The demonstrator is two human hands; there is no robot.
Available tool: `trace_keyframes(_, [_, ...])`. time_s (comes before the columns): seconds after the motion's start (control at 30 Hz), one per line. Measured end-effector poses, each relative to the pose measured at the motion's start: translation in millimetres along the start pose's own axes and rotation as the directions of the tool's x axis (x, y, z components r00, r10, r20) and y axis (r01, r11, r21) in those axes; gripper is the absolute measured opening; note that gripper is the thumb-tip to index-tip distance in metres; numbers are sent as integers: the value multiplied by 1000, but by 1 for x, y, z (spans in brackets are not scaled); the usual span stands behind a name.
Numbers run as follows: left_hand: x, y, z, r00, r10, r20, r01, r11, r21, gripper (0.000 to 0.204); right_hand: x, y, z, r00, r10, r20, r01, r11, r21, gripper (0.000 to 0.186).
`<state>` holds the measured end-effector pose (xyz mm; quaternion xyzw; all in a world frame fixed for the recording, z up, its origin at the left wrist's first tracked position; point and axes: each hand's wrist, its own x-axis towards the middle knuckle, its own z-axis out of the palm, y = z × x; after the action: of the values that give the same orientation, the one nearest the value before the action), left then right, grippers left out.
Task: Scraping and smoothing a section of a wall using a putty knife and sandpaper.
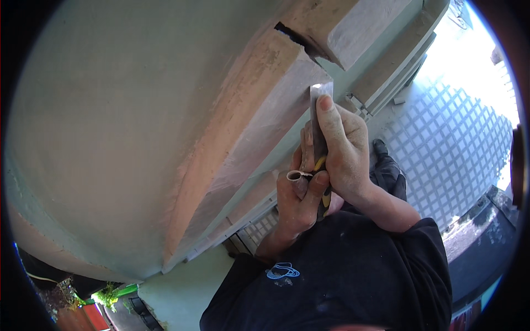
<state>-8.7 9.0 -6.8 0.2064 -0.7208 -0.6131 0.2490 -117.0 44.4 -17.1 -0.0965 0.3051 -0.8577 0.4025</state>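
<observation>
My right hand (pixel 348 154) is closed on a flat metal putty knife (pixel 316 127), its thumb along the upright blade near the tip. My left hand (pixel 295 212) is closed below it around the knife's yellow and black handle (pixel 323 201), also holding a small short tube (pixel 295 179) with an open, pale-rimmed end. Both hands are together beside a raised beige plastered moulding (pixel 232 138) on a pale wall (pixel 110 99). A dark, ragged gap (pixel 298 39) crosses the moulding above the blade. Whether the blade touches the moulding I cannot tell.
More ledges (pixel 392 60) run along the wall at upper right. A lattice-patterned floor (pixel 441 143) lies below at right, where my dark shoe (pixel 380 148) shows. A dark ledge (pixel 480 248) is at lower right. Plants (pixel 107 295) and a red object (pixel 94 317) are at lower left.
</observation>
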Motion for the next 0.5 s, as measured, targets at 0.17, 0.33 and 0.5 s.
trace_keyframes(0.17, [0, 9, 1, 981, -186, 48, 191, 973, -130, 59, 2, -11, 6, 998, 48, -47, -51, 998, -47, 52])
trace_keyframes(0.33, [-3, -11, -3, 995, -82, 64, 86, 994, -63, 60, -2, 3, -1, 999, 24, -29, -29, 987, -159, 51])
trace_keyframes(0.5, [-1, -11, 1, 999, -48, 24, 49, 998, -50, 63, 2, -11, 1, 1000, 11, -14, -13, 989, -146, 51])
